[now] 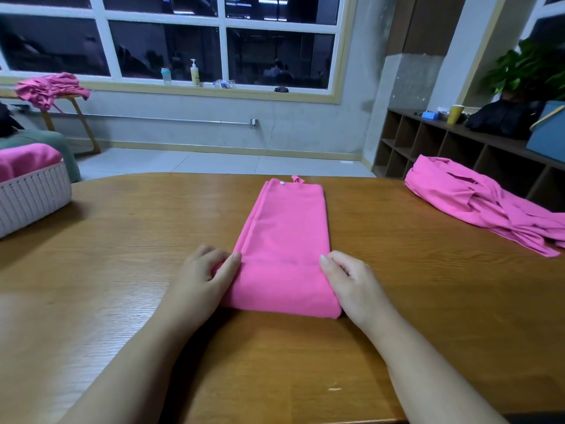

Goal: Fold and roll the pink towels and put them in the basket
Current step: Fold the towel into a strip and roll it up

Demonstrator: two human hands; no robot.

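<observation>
— Where's the towel being worked on?

— A pink towel (286, 240) lies folded into a long narrow strip at the middle of the wooden surface (122, 255), running away from the person. Its near end is turned over into a first flat fold or roll. At the far end there's a small white snap (282, 183) and a little hanging loop (298, 179).

— And the hands?

— The left hand (203, 278) holds the left edge of that turned-over part, thumb on top, fingers curled at the side. The right hand (347, 278) does the same on the right edge. So each grip is closed on the towel's near end, one at either side.

— Where's the basket?

— The basket (32, 200), a pale woven-look one, sits at the far left of the surface, well apart from the strip, with pink cloth (27, 159) already inside it.

— More towels?

— A loose pile of pink towels (477, 200) lies at the right side of the surface. Another pink heap (50, 88) rests on a wooden stand by the window.

— Any writing to read?

— None that I can make out. A pump bottle (194, 73) on the window sill has a yellowish label, too small to read. A yellow cup (455, 114) stands on the cubby shelf (428, 142) at right, with no legible print either.
</observation>
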